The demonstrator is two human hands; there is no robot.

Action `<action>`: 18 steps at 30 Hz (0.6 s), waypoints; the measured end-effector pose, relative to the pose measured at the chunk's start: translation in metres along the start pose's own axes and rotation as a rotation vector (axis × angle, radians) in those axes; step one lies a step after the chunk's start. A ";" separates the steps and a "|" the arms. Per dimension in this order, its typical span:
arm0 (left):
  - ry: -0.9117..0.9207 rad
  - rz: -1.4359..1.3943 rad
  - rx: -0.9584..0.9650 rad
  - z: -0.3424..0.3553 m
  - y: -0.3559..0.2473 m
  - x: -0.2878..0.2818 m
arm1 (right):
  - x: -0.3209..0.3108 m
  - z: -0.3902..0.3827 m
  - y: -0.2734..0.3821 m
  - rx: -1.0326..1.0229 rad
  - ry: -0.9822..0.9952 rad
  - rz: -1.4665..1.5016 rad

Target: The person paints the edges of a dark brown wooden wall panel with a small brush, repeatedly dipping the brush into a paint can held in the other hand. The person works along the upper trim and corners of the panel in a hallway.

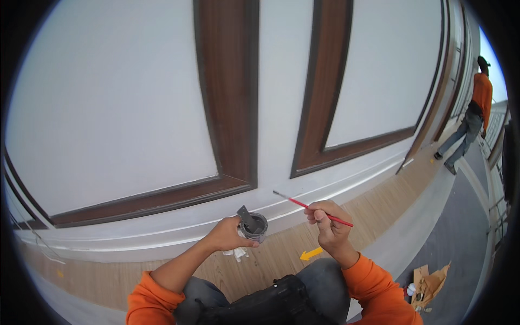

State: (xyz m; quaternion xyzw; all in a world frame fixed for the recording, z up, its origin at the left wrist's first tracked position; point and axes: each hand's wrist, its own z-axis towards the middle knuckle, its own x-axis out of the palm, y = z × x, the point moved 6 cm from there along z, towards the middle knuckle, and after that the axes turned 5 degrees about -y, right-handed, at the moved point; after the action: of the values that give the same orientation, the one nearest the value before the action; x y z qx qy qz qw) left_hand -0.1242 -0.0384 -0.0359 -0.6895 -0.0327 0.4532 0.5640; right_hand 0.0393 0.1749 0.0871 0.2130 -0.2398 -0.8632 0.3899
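My left hand (227, 235) is wrapped round a small clear jar (261, 229) with dark grey paint inside. A flat dark strip (245, 214) stands up out of the jar's mouth, leaning on its rim. White crumpled tissue (236, 253) hangs beneath that hand. In my right hand (331, 222) is a thin paintbrush (298, 202) with a red handle, pinched between the fingers. Its dark tip points up and left toward the white wall (281, 157), below the brown frame mouldings (230, 108). From this view I cannot tell whether the tip touches the wall.
A white baseboard (162, 238) runs along the wood-look floor (281, 265), which bears a yellow arrow (311, 254). Torn brown cardboard (430, 284) and a white-lidded container (411, 290) lie at lower right. Another person in orange (481, 92) stands far right. A thin cable (46, 246) lies at left.
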 end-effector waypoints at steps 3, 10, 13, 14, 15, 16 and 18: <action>0.040 -0.007 -0.034 0.005 -0.004 0.007 | -0.019 -0.019 0.006 0.046 0.046 -0.119; 0.054 -0.281 -0.081 -0.016 -0.059 -0.017 | -0.050 -0.075 0.031 0.216 0.612 -0.381; 0.030 -0.425 -0.209 -0.039 -0.081 -0.025 | -0.053 -0.055 0.040 0.287 0.659 -0.349; 0.019 -0.439 -0.218 -0.045 -0.087 -0.026 | -0.057 -0.053 0.041 0.326 0.649 -0.343; 0.001 -0.450 -0.228 -0.052 -0.096 -0.030 | -0.061 -0.048 0.041 0.382 0.645 -0.353; -0.008 -0.464 -0.278 -0.061 -0.109 -0.035 | -0.065 -0.046 0.044 0.436 0.640 -0.363; -0.027 -0.487 -0.363 -0.079 -0.138 -0.051 | -0.064 -0.046 0.058 0.529 0.630 -0.373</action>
State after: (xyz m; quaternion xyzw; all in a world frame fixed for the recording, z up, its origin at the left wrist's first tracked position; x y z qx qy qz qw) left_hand -0.0371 -0.0762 0.1022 -0.7448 -0.2849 0.3007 0.5231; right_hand 0.1366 0.1798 0.0955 0.5975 -0.2792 -0.7207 0.2137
